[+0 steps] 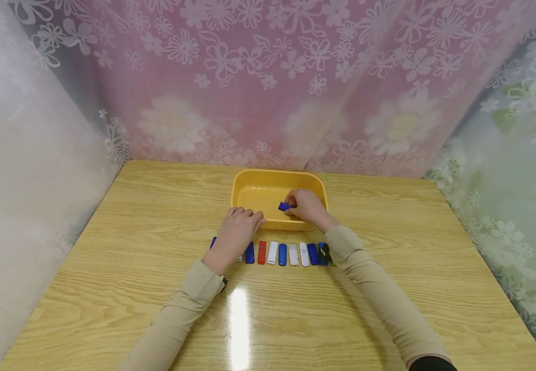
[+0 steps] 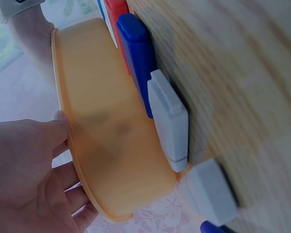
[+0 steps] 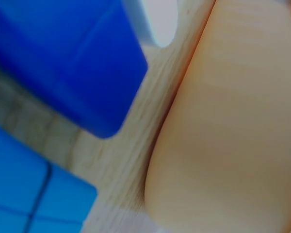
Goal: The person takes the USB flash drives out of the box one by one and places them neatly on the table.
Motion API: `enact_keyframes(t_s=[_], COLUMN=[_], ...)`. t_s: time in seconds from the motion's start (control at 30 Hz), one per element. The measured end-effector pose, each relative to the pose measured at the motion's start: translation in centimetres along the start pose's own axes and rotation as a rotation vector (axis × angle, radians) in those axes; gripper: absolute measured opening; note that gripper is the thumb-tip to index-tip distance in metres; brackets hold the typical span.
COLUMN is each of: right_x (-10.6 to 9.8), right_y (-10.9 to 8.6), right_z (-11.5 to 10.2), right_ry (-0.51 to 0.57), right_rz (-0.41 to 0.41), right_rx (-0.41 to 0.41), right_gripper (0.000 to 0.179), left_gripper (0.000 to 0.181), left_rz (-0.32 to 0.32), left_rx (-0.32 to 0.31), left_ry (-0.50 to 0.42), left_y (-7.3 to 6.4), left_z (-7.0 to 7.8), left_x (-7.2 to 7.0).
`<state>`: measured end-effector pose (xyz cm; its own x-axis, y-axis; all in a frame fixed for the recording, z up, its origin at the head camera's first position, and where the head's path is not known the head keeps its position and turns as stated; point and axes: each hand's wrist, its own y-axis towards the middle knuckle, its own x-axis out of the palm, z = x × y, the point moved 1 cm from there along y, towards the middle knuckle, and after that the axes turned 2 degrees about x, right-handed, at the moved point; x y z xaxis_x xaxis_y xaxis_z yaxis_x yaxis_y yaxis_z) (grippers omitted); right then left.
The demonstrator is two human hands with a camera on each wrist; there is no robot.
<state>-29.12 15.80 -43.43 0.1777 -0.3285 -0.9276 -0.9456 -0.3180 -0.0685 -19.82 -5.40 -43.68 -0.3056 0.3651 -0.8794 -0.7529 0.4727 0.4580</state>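
A yellow plastic tub point(image 1: 258, 195) stands on the table. My left hand point(image 1: 236, 233) holds its near rim toward the left; in the left wrist view the thumb lies on the outer side and the other fingers pass behind the rim. Inside the tub, near its right end, my right hand point(image 1: 308, 207) pinches a blue USB flash drive point(image 1: 284, 206) between thumb and fingers. The right wrist view does not show that hand, only the tub's outer wall point(image 3: 228, 121) and nearby drives.
Along the tub's near side runs a row of several flash drives, among them a red one point(image 1: 261, 252), a white one point(image 1: 272, 253) and a blue one point(image 1: 282, 254). My left hand and right sleeve point(image 1: 365, 268) partly cover the row's ends. Floral curtains point(image 1: 268, 103) hang behind the table.
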Motion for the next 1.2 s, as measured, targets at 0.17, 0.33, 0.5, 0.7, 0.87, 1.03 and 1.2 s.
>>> enact_keyframes(t_s=[0.17,0.33,0.5,0.7,0.87,1.03,1.2], right_x=[-0.1,-1.3,-3.5,-5.2,-5.2,-4.7,-3.5], right_y=[-0.1,-0.8,-2.4,-5.7,-8.8,-11.8,-14.2], right_z=[0.2,0.4,0.5,1.3,2.8,4.6,6.5], right_ry=[0.099,0.251,0.387,0.477,0.550,0.471,0.380], right_rz=[0.049,0.149,0.172,0.162,0.181,0.212,0.163], right_rx=[0.027,0.046,0.063,0.050,0.040,0.081,0.133], right_gripper=[0.020,0.019,0.025,0.036,0.035,0.033,0.035], left_gripper=[0.020,0.021,0.020,0.022,0.023,0.023,0.024], left_rz=[0.000,0.013,0.035,0.039,0.048,0.045,0.025], left_rx=[0.000,0.004,0.012,0.006,0.009,0.010,0.000], left_ry=[-0.009,-0.018,-0.032,-0.030,-0.029,-0.019,-0.024], left_y=[0.0,-0.1,-0.2,-0.1,-0.1,0.0,0.0], left_z=[0.1,0.2,0.2,0.1,0.1,0.1,0.1], left_x=[-0.1,-0.2,-0.2,-0.2,-0.2,-0.1,-0.1])
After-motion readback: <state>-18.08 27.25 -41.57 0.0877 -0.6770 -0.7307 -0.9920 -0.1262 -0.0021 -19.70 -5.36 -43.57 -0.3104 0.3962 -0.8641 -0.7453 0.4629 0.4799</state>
